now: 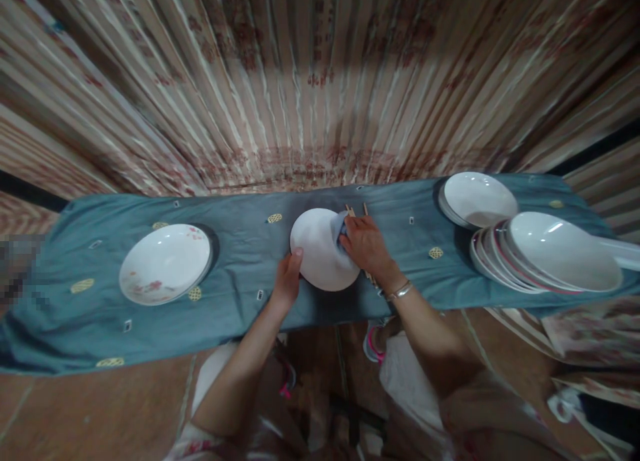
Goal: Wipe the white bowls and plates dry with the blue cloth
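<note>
A white plate [320,254] is held above the middle of the cloth-covered table. My left hand [289,276] grips its left rim, with the thumb on the upper face. Bunched in my right hand [367,242] is a grey-blue cloth [340,229], pressed against the plate's right side. Several wooden chopsticks [365,210] lie partly hidden behind and under my right hand.
A flower-patterned plate [167,264] sits at left on the green tablecloth [240,248]. To the right stand a small stack of bowls [477,198] and a taller, leaning stack of bowls [555,251] with a white handle beside it. A pleated curtain [310,101] hangs behind the table.
</note>
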{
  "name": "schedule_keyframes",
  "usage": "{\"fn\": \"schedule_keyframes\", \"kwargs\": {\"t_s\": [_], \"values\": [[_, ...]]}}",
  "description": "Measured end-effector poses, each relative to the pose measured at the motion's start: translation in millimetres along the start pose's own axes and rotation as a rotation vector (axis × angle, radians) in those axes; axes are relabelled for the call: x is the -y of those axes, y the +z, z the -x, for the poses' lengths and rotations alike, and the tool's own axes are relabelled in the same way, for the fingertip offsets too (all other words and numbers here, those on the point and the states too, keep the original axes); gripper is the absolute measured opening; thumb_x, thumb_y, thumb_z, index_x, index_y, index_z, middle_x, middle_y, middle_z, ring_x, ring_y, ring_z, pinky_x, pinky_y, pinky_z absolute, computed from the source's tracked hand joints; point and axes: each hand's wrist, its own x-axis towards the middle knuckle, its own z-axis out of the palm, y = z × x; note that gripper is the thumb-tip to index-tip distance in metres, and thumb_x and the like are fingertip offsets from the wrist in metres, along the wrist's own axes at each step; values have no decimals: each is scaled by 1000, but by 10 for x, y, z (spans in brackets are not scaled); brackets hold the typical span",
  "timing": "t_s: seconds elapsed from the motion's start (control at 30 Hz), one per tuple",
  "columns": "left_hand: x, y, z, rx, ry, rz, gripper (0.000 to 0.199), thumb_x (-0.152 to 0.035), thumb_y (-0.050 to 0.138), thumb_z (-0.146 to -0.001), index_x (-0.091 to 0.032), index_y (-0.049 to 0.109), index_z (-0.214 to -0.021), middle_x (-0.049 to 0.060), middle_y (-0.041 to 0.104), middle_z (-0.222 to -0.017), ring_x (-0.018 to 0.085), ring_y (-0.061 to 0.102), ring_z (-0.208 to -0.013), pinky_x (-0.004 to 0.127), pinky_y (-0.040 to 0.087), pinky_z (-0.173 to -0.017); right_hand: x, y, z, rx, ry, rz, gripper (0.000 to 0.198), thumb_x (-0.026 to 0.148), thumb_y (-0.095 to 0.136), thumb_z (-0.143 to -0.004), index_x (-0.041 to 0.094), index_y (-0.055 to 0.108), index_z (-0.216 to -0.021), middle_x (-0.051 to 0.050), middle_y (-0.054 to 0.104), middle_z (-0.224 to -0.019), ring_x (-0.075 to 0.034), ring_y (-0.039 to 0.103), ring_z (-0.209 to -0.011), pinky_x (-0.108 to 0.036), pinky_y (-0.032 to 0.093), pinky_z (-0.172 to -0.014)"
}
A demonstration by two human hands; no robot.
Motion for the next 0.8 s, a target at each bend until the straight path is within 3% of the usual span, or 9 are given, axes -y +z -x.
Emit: {"fn": "schedule_keyframes", "kwargs": {"t_s": [0.2,0.43,0.67,0.8], "values": [[25,-12,-37,-70,23,107,58,-70,73,-56,-15,66,-73,5,66,-67,19,61,-66,27,47,-56,14,17,34,101,119,-9,30,33,50,-95,8,60,-108,-20,71,-96,-29,67,-93,-37,49,-80],[101,-10,-86,-45,89,252,61,-59,80,-58,-16,68,-100,8,74,-97,22,68,-88,29,55,-75,104,-23,17,239,238,-136,36,37,44,-97,7,57,-113,-20,72,-99,-28,70,-94,-34,48,-78],[101,-48,-77,-16,111,326,62,-47,87,-53,-19,67,-105,8,74,-108,25,67,-102,34,54,-88,47,51,-37,172,330,-333,33,29,49,-90,13,61,-116,-14,71,-107,-27,67,-96,-32,47,-82],[80,-103,-55,3,5,349,61,-62,81,-53,-19,69,-94,8,76,-97,31,69,-101,36,59,-77,4,91,-58,111,310,-352,30,23,49,-87,14,64,-112,-12,71,-102,-26,65,-94,-33,46,-83]]}}
